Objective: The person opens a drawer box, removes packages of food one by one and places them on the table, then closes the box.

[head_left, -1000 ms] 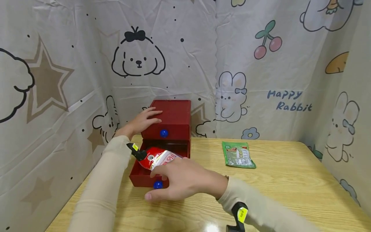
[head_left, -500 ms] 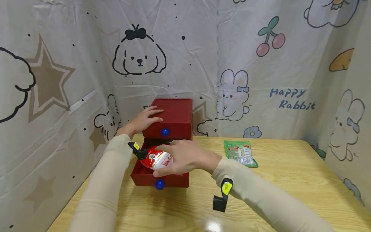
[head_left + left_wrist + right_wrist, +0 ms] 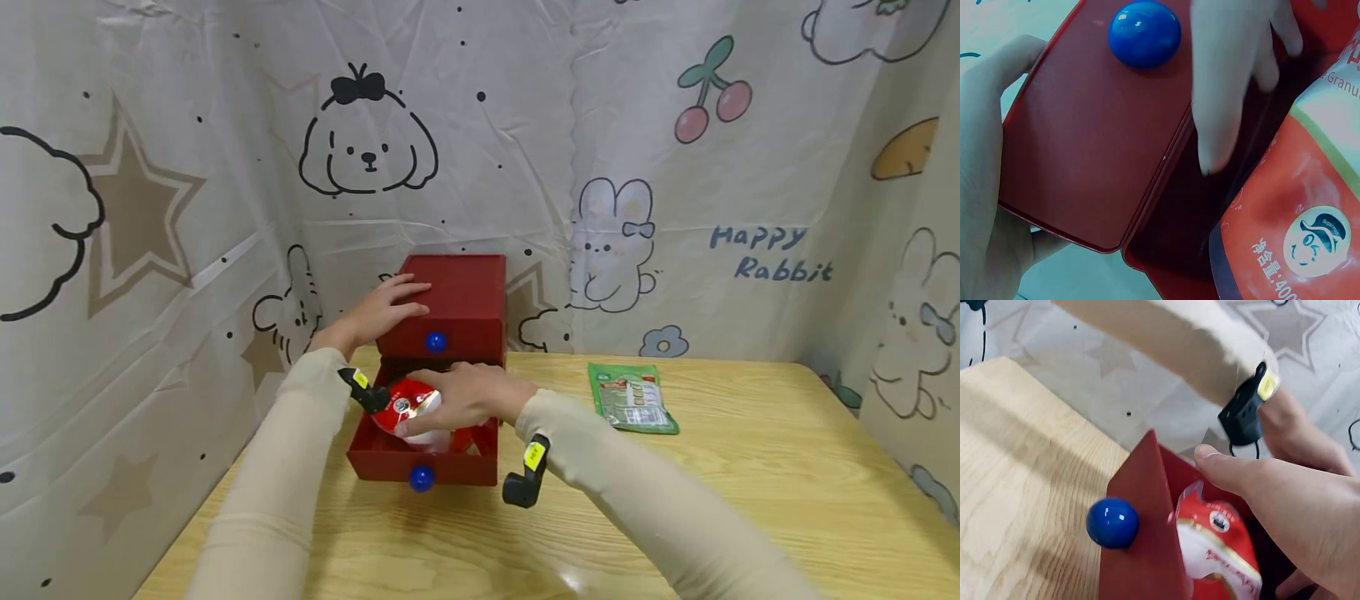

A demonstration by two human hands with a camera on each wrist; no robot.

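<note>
A small red drawer cabinet (image 3: 461,292) stands at the back left of the table. My left hand (image 3: 378,315) rests on its top left edge with the fingers lying straight. The lower drawer (image 3: 465,469), with a blue knob (image 3: 422,478), is pulled out. In it lies a red and white bag of sugar (image 3: 403,402), whose printed face shows in the left wrist view. Directly over the bag is my right hand (image 3: 468,395), thumb and fingers spread apart. In the right wrist view the thumb (image 3: 1222,467) stands clear above the bag (image 3: 1225,547); the other fingers are mostly hidden.
A green packet (image 3: 636,400) lies flat on the wooden table (image 3: 712,500), to the right of the cabinet. The upper drawer is closed, with its own blue knob (image 3: 436,342). Patterned cloth (image 3: 487,150) hangs behind and at both sides.
My right hand has moved from in front of the lower drawer, up and forward to over the sugar bag. My left hand stays on the cabinet. The head view has shifted slightly left.
</note>
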